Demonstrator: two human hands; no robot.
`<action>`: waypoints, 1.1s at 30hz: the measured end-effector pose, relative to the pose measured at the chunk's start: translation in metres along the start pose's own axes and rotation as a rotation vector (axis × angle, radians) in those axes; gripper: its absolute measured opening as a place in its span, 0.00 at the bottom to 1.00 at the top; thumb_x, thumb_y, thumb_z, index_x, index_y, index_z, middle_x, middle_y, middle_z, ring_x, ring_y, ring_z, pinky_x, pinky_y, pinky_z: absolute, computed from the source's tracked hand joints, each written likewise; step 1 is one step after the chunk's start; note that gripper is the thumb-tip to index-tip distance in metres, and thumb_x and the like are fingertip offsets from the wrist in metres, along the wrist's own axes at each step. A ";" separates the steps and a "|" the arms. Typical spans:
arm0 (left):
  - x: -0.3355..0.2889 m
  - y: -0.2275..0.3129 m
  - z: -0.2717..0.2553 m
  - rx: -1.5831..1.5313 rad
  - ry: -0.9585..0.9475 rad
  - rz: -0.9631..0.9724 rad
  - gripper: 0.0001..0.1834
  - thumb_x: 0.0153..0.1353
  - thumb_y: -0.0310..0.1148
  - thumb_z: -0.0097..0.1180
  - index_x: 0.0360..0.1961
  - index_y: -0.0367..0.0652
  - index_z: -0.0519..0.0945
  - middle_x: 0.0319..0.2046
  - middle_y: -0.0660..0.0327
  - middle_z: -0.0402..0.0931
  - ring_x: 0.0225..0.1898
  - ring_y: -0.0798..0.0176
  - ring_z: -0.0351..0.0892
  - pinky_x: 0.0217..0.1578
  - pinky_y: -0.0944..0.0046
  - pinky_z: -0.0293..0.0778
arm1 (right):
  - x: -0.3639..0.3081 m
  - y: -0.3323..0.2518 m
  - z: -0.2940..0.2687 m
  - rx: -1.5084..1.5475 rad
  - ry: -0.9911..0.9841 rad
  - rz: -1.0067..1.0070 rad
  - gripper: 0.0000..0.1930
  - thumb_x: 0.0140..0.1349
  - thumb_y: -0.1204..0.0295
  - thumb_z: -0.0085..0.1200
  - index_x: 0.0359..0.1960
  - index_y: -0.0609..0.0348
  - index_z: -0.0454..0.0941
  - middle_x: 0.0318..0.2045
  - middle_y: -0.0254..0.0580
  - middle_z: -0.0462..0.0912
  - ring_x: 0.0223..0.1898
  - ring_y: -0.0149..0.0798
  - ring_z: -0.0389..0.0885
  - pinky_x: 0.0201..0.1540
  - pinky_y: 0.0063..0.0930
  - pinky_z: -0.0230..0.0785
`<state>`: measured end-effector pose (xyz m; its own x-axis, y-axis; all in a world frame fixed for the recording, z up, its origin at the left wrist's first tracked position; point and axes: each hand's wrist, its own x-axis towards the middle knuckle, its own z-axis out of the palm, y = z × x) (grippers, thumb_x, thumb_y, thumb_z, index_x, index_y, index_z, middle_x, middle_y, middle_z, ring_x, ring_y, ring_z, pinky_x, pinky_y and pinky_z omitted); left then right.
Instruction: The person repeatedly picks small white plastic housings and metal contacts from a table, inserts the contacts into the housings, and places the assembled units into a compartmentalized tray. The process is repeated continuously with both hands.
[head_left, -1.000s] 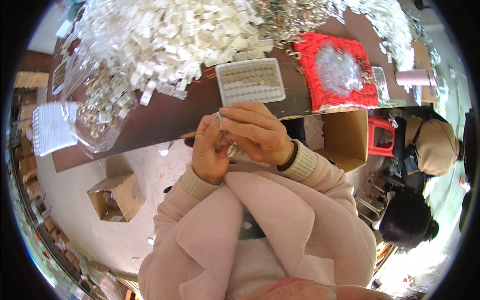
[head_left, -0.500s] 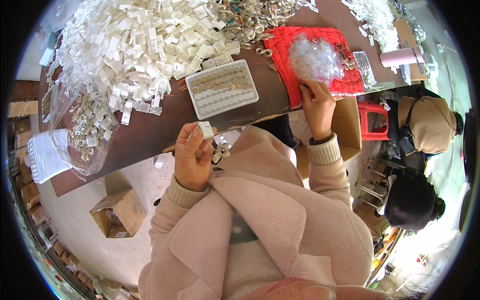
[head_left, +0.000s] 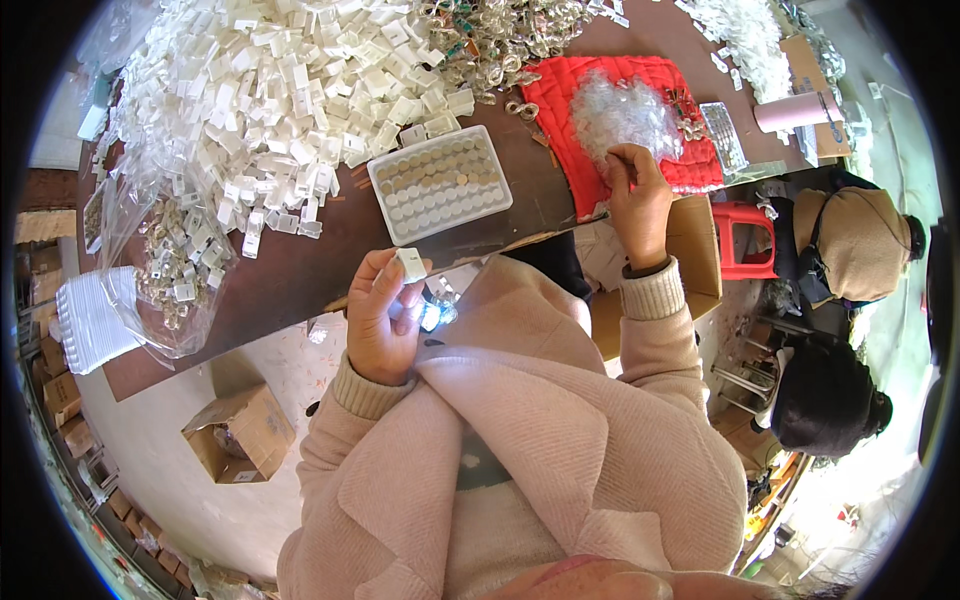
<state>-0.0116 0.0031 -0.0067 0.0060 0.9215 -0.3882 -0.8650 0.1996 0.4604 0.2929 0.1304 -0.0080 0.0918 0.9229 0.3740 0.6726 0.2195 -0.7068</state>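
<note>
My left hand (head_left: 376,325) is closed on a small white plastic battery box (head_left: 411,265), held up between thumb and fingers in front of the table edge. Beside its fingertips hangs a small bundle of string lights (head_left: 434,315), glowing bluish white. My right hand (head_left: 642,208) is raised at the near edge of a quilted red cloth (head_left: 552,98), thumb and index finger pinched together. Whatever may be between those fingertips is too small to make out. Just beyond them lies a loose heap of clear plastic pieces (head_left: 628,115).
A white tray (head_left: 455,222) with rows of round button cells sits on the brown table (head_left: 290,265). Behind it spreads a big pile of white battery boxes (head_left: 270,100). Wire light bundles (head_left: 500,45) lie farther back. An open carton (head_left: 700,255) and a red stool (head_left: 745,268) stand at right.
The string lights by my left hand have gone from unlit to glowing. My right hand has lifted slightly from the cloth and turned, fingers still pinched.
</note>
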 end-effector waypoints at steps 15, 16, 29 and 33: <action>0.000 0.001 -0.001 0.011 -0.087 -0.016 0.09 0.67 0.30 0.62 0.47 0.44 0.80 0.40 0.52 0.84 0.28 0.75 0.70 0.16 0.80 0.57 | 0.006 -0.038 0.007 0.511 -0.069 0.173 0.08 0.67 0.83 0.55 0.45 0.63 0.82 0.34 0.30 0.82 0.33 0.24 0.78 0.38 0.19 0.73; -0.001 0.000 0.000 0.019 -0.060 -0.014 0.09 0.67 0.30 0.61 0.47 0.43 0.79 0.40 0.52 0.84 0.27 0.76 0.68 0.16 0.80 0.56 | 0.002 -0.048 0.010 0.537 -0.138 0.177 0.08 0.67 0.83 0.55 0.45 0.64 0.82 0.34 0.30 0.81 0.33 0.24 0.78 0.38 0.19 0.72; -0.012 0.011 0.005 0.027 -0.065 0.043 0.11 0.68 0.30 0.62 0.49 0.39 0.77 0.36 0.62 0.82 0.24 0.80 0.68 0.18 0.80 0.58 | -0.043 -0.163 0.057 0.451 -0.488 -0.397 0.16 0.57 0.89 0.57 0.47 0.63 0.79 0.35 0.48 0.82 0.35 0.46 0.84 0.39 0.32 0.77; -0.013 0.014 0.006 0.028 -0.050 0.061 0.10 0.68 0.29 0.61 0.48 0.39 0.78 0.35 0.64 0.81 0.22 0.81 0.67 0.18 0.80 0.57 | -0.043 -0.166 0.056 0.436 -0.519 -0.485 0.16 0.57 0.88 0.56 0.48 0.64 0.77 0.35 0.49 0.82 0.34 0.48 0.84 0.38 0.33 0.77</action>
<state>-0.0209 -0.0038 0.0094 -0.0203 0.9475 -0.3191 -0.8503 0.1515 0.5041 0.1363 0.0718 0.0596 -0.5566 0.6996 0.4481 0.1961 0.6347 -0.7475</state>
